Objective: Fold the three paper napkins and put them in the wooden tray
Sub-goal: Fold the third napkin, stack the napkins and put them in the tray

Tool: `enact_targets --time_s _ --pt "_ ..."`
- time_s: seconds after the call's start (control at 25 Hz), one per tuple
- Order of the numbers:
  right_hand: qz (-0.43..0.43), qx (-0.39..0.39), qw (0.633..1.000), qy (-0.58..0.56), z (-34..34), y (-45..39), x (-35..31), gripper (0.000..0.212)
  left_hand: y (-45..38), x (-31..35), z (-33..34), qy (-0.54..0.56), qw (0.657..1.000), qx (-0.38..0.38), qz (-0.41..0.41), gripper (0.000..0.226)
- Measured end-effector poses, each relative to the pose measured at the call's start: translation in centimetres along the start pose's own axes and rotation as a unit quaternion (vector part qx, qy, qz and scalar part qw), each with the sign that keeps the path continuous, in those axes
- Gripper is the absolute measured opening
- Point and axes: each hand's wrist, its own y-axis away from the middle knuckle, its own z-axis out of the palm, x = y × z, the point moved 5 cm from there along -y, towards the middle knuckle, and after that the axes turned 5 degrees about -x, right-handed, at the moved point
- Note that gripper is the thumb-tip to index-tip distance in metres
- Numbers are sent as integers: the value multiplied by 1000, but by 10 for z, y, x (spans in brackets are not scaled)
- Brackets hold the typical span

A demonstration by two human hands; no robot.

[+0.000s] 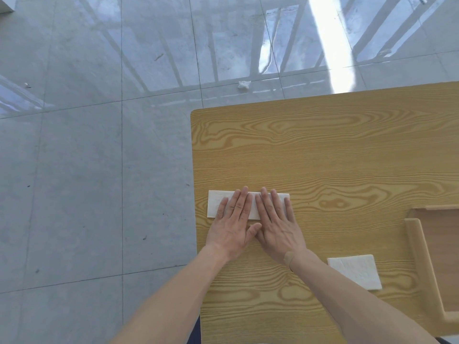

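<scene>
White folded napkin [218,204] | left hand [229,227], right hand [278,227] flat, fingers spread

no readable text, label or number anywhere; faint napkin [354,271] embossing may be pattern only.

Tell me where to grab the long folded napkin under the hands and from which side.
Likely the napkin's bare left end, pinched from the left. It lies flat on the table as a long strip; left hand and right hand cover the rest.
</scene>
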Motion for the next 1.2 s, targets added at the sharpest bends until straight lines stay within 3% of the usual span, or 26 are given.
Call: enact_targets --time_s 0.6,0.84,1.04,1.2 --pt "74 51 995 -48 3 13 41 76 31 -79 0 -19 998 12 -53 75" --pt "55 68 993 -79 -8 15 40 75 13 -74 -40 12 990 117 -72 68" --pt "57 111 990 -67 -27 8 41 60 -12 -75 -64 12 994 48 -95 49" --pt "67 92 990 -81 -34 2 40 66 -20 -77 -66 76 987 -11 -143 33"
